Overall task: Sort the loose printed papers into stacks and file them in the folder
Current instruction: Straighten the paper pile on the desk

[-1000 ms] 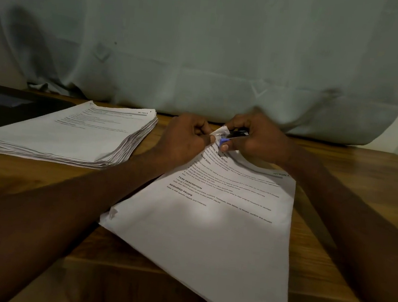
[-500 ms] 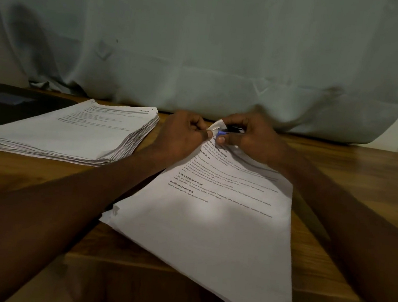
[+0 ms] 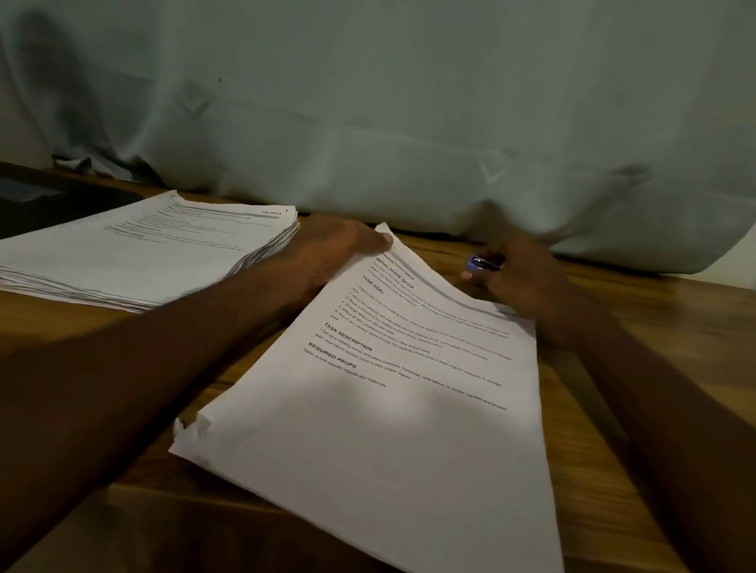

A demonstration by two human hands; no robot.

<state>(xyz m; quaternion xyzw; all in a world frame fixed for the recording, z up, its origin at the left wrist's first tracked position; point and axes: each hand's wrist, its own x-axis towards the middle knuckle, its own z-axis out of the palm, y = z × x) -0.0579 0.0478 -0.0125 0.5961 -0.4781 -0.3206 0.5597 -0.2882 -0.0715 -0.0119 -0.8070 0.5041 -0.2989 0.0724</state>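
Fingers of the left hand (image 3: 347,247) pinch the far corner of the near paper stack (image 3: 399,411) while the right hand (image 3: 516,278) grips a small blue-tipped stapler (image 3: 482,265) just beside it

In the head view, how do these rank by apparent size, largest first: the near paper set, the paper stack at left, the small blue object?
1. Near paper set, though nearness inflates it.
2. Left paper stack, farther, possibly equal sheets.
3. Blue object in the right hand, clearly smallest.

Your right hand (image 3: 525,282) has pulled away from the packet's (image 3: 400,406) top corner with the blue stapler (image 3: 482,264); your left hand (image 3: 338,248) now pinches that corner alone
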